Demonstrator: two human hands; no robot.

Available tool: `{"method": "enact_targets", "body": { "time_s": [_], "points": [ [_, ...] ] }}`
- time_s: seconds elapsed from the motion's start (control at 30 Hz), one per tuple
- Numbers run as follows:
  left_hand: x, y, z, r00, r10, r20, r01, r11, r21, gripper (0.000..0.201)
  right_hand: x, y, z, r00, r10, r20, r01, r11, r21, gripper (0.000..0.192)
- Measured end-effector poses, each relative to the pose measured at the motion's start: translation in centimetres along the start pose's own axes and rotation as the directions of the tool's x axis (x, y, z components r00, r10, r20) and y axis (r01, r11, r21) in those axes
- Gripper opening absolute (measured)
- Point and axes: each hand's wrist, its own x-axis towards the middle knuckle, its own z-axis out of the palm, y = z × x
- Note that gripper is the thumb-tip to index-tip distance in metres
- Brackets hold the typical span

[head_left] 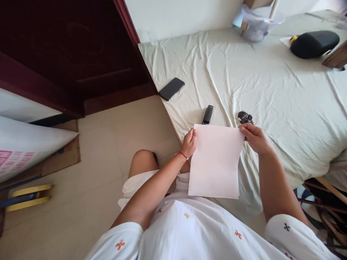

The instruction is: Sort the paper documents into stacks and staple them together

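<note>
Blank white paper hangs upright in front of my body, above my lap. A second edge along its bottom suggests more than one sheet. My left hand is closed on the upper left edge, thumb on the near face. At the top right corner my right hand pinches the paper between thumb and fingers. Just beyond the top edge lies a black stapler, its near end partly hidden by the paper. A bunch of keys rests on the cloth close to my right hand.
A pale green cloth covers the table, wrinkled throughout. A black phone lies near its left edge. Farther back stand a clear plastic tub and a black rounded object. A white sack is at far left.
</note>
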Motion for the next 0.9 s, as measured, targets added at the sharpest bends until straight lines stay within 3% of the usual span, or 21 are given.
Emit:
{"method": "enact_targets", "body": {
  "time_s": [0.07,0.13,0.23,0.33,0.4,0.5,0.63,0.73,0.9],
  "points": [
    [0.0,0.0,0.0,1.000,0.004,0.008,-0.004,1.000,0.014,0.063,-0.7,0.8,0.7,0.995,0.074,-0.067,-0.061,0.981,0.187,0.034],
    [0.0,0.1,0.0,1.000,0.015,0.021,-0.015,1.000,0.017,0.062,-1.1,1.5,1.4,0.991,0.092,-0.095,-0.067,0.968,0.244,0.034],
    [0.0,0.3,0.0,0.999,0.018,0.035,-0.018,1.000,0.003,0.062,-1.1,2.0,1.8,0.991,0.026,-0.132,-0.006,0.989,0.148,0.037],
    [-0.1,0.6,-0.1,0.999,0.003,0.050,-0.002,1.000,-0.015,0.062,-0.4,1.7,1.4,0.980,-0.133,-0.148,0.118,0.987,-0.107,0.042],
    [-0.1,0.7,-0.1,0.998,-0.004,0.060,0.006,1.000,-0.028,0.062,0.3,1.2,1.2,0.961,-0.258,-0.104,0.213,0.923,-0.320,0.041],
    [-0.1,0.9,0.0,0.998,-0.007,0.055,0.008,1.000,-0.026,0.063,1.3,0.1,1.5,0.916,-0.401,0.028,0.347,0.752,-0.560,0.040],
    [-0.1,0.7,0.0,0.999,0.021,0.048,-0.021,1.000,-0.011,0.062,2.0,-1.1,2.7,0.862,-0.441,0.251,0.484,0.566,-0.667,0.042],
    [-0.1,0.6,0.0,0.998,0.040,0.050,-0.040,0.999,0.001,0.060,2.1,-1.4,3.2,0.847,-0.421,0.325,0.523,0.554,-0.647,0.039],
    [0.0,0.4,0.0,0.997,0.047,0.063,-0.048,0.999,0.018,0.058,1.4,-1.2,2.3,0.884,-0.385,0.263,0.461,0.632,-0.623,0.039]
  ]
}}
